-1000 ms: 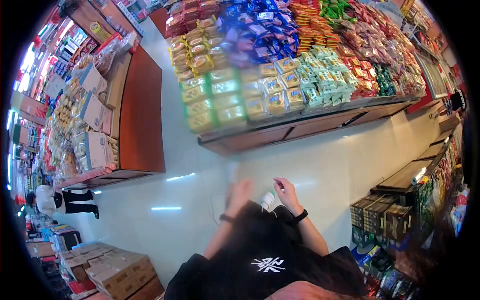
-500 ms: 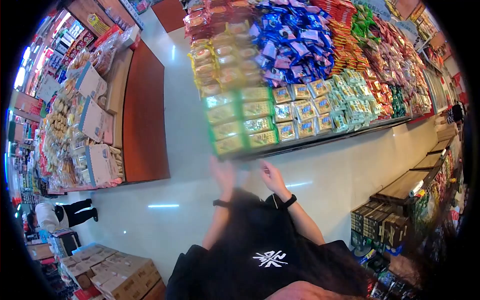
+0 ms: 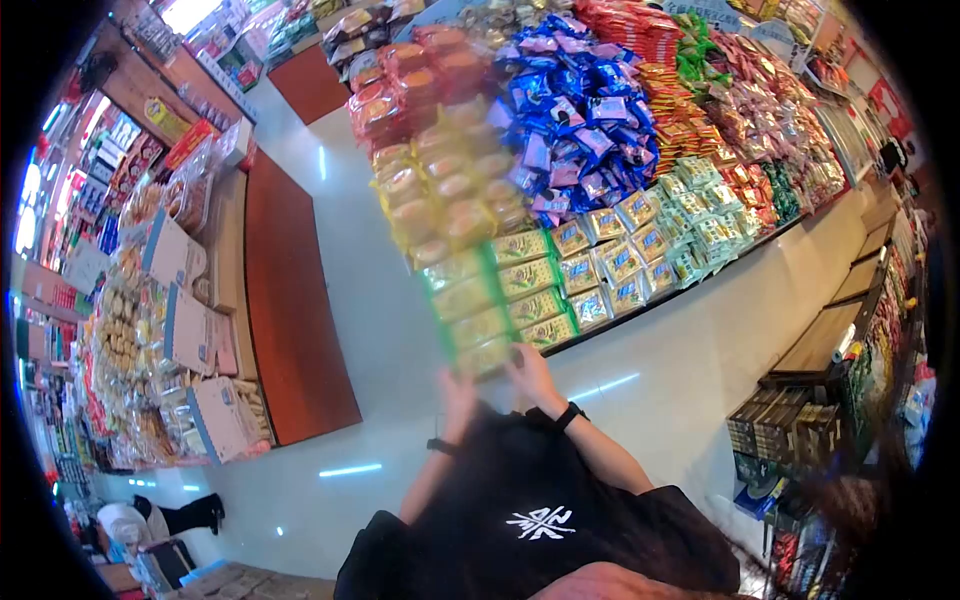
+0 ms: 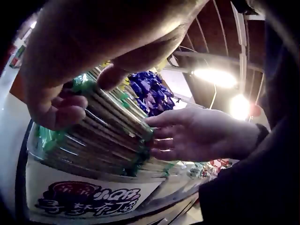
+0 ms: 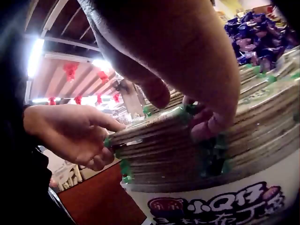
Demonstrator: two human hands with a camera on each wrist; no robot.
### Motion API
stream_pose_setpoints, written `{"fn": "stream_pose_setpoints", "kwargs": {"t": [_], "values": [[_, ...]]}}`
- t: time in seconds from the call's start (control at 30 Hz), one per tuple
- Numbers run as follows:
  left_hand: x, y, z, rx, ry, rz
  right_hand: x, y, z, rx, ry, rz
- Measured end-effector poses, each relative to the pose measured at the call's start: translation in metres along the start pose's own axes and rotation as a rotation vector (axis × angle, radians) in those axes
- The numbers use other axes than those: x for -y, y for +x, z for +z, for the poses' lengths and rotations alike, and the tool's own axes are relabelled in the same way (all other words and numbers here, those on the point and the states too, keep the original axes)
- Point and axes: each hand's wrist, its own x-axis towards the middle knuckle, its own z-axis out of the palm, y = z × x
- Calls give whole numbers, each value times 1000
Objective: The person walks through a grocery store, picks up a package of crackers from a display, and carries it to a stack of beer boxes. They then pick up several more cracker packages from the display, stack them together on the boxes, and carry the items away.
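Note:
Stacked flat packets with green ends [image 3: 535,280] fill the display's near left corner. My left hand [image 3: 458,403] is at the left end of the nearest stack, blurred in the head view. In the right wrist view the left hand [image 5: 75,133] has its thumb on the top packet [image 5: 154,123] and its fingers against the green end. My right hand [image 3: 535,380] holds the other end. In the left wrist view the right hand [image 4: 201,133] has its thumb at the top edge and its fingers along the side. Its curled fingertips [image 5: 206,126] show in the right wrist view.
Gold packets [image 3: 620,260], yellow-wrapped cakes [image 3: 440,190] and blue packets [image 3: 580,130] share the display. A white printed board [image 4: 93,197] edges its front. Left across the aisle stands a brown counter [image 3: 300,300]. Dark boxes [image 3: 785,430] stand at right; a person [image 3: 180,515] is at lower left.
The display has come closer in the head view. Both hands have moved from over the floor to the near stack of green-ended packets and taken hold of its ends.

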Motion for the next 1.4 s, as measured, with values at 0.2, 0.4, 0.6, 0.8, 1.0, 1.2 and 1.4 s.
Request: {"fn": "stream_pose_setpoints", "kwargs": {"t": [0.2, 0.4, 0.6, 0.8, 1.0, 1.2, 1.4], "values": [[6, 2, 1, -76, 112, 273, 10, -7, -4, -22, 106, 9], [-30, -9, 9, 3, -82, 120, 4, -18, -16, -67, 195, 5], [-26, -28, 46, 134, 38, 232, -22, -52, -48, -261, 394, 113], [-42, -62, 109, 452, 28, 246, -50, -112, -123, -380, 526, 155], [-88, -128, 182, 786, 175, 346, -92, -210, -186, -582, 451, 317], [-72, -185, 265, 1162, 332, 386, -144, -320, -222, -851, 444, 354], [-72, -288, 342, 1382, 176, 333, -165, -417, -267, -1157, 605, 393]]}}
